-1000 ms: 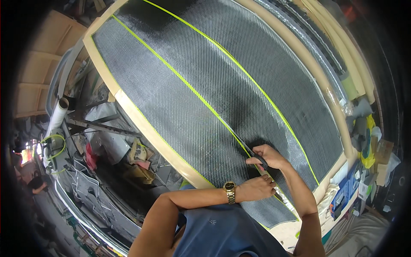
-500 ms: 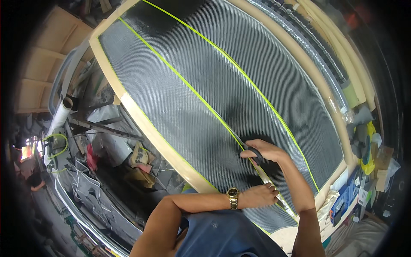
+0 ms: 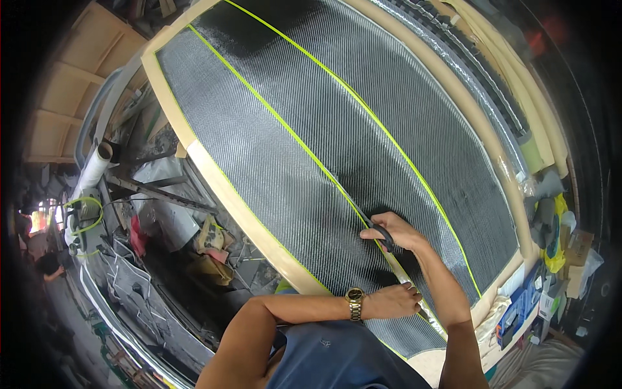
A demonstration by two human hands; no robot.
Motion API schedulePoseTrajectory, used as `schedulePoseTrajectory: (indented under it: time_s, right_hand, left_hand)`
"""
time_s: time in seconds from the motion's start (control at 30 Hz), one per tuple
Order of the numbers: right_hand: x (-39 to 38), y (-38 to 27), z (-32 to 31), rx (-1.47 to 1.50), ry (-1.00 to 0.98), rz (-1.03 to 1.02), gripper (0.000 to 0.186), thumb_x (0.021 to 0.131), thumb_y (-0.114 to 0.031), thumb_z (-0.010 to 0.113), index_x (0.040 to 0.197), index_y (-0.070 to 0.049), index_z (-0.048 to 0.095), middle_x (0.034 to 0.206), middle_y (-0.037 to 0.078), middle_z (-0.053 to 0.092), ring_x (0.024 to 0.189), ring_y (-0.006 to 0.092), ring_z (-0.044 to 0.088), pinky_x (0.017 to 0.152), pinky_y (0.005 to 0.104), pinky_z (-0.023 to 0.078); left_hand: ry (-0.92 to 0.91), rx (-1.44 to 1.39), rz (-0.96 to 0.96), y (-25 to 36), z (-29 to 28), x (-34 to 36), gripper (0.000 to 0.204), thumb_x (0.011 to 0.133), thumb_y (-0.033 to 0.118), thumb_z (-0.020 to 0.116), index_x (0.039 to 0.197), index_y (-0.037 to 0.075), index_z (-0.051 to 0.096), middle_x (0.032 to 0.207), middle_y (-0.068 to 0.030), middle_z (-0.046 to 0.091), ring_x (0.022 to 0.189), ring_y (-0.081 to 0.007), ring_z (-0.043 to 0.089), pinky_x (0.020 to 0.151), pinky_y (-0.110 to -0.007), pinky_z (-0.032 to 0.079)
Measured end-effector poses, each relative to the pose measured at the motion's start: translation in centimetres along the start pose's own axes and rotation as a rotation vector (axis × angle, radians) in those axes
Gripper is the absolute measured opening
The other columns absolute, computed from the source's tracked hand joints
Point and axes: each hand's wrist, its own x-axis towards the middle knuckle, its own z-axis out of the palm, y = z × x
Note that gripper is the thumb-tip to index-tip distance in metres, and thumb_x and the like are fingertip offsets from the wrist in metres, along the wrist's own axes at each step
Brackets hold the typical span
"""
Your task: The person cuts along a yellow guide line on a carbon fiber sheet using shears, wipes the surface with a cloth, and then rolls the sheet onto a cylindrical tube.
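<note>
My right hand (image 3: 398,230) is closed on the black-handled scissors (image 3: 383,240), whose blades lie along a green line running diagonally across the dark woven fabric sheet (image 3: 240,149). Below it, my left hand (image 3: 395,301), a gold watch (image 3: 355,303) at its wrist, rests with curled fingers on a narrow pale, shiny strip (image 3: 402,272) that runs down from the scissors toward the lower right. The fingers appear to grip the strip. A second green line (image 3: 408,162) curves across the sheet farther right.
Beige borders (image 3: 214,181) edge the sheet. At left stand a white roll (image 3: 94,172) and a metal frame over jumbled scraps (image 3: 214,240). Long rolls (image 3: 531,123) lie along the right, with blue boxes (image 3: 515,305) and a yellow bag (image 3: 554,259). Another person (image 3: 50,266) is at far left.
My right hand and the scissors have moved up and left along the green line. My left hand has shifted slightly down. The whole view has drifted slightly.
</note>
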Motion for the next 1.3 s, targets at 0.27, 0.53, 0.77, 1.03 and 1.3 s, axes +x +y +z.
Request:
schedulePoseTrajectory:
  time_s: [0.27, 0.53, 0.77, 1.03, 1.3]
  right_hand:
    - [0.0, 0.5, -0.6, 0.013, -0.046, -0.017, 0.044, 0.081, -0.046, 0.076, 0.076, -0.006, 0.058, 0.06, 0.0, 0.052, 0.051, 0.0094, 0.053, 0.047, 0.0245, 0.04]
    - [0.0, 0.0, -1.1, 0.006, -0.124, -0.043, 0.059, 0.079, -0.065, 0.069, 0.075, -0.008, 0.055, 0.062, 0.003, 0.052, 0.057, 0.0115, 0.055, 0.05, 0.0273, 0.042]
    - [0.0, -1.2, -0.7, 0.039, -0.114, -0.052, 0.044, 0.086, -0.049, 0.068, 0.076, -0.008, 0.055, 0.06, 0.001, 0.054, 0.053, 0.0104, 0.054, 0.05, 0.0248, 0.041]
    - [0.0, -0.9, -0.7, 0.03, -0.071, -0.058, 0.041, 0.086, -0.043, 0.07, 0.069, -0.008, 0.056, 0.054, 0.002, 0.054, 0.048, 0.0102, 0.053, 0.046, 0.0251, 0.038]
    - [0.4, 0.0, -0.7, 0.094, -0.06, -0.047, 0.039, 0.084, -0.039, 0.074, 0.069, -0.007, 0.057, 0.054, 0.001, 0.054, 0.046, 0.0095, 0.052, 0.044, 0.0245, 0.038]
  left_hand:
    - [-0.001, 0.011, 0.028, -0.1, -0.3, 0.0, 0.012, 0.081, 0.015, 0.058, 0.081, 0.004, 0.061, 0.08, -0.0048, 0.058, 0.079, -0.0184, 0.064, 0.076, -0.031, 0.05]
    - [-0.012, -0.006, 0.014, 0.1, 0.0, -0.1, 0.012, 0.081, 0.015, 0.058, 0.084, 0.004, 0.062, 0.081, -0.0044, 0.058, 0.081, -0.0183, 0.063, 0.077, -0.031, 0.049]
    - [-0.019, 0.011, 0.012, 0.3, 0.3, -0.2, 0.012, 0.081, 0.015, 0.057, 0.083, 0.004, 0.062, 0.081, -0.0043, 0.058, 0.082, -0.0182, 0.063, 0.076, -0.031, 0.049]
    - [-0.01, 0.011, 0.013, 0.2, 0.0, -0.1, 0.012, 0.081, 0.015, 0.057, 0.083, 0.004, 0.062, 0.081, -0.0041, 0.058, 0.081, -0.018, 0.063, 0.076, -0.031, 0.048]
    - [-0.012, 0.007, 0.003, 0.1, 0.1, -0.2, 0.012, 0.082, 0.015, 0.057, 0.083, 0.004, 0.062, 0.08, -0.004, 0.059, 0.081, -0.0179, 0.064, 0.076, -0.03, 0.048]
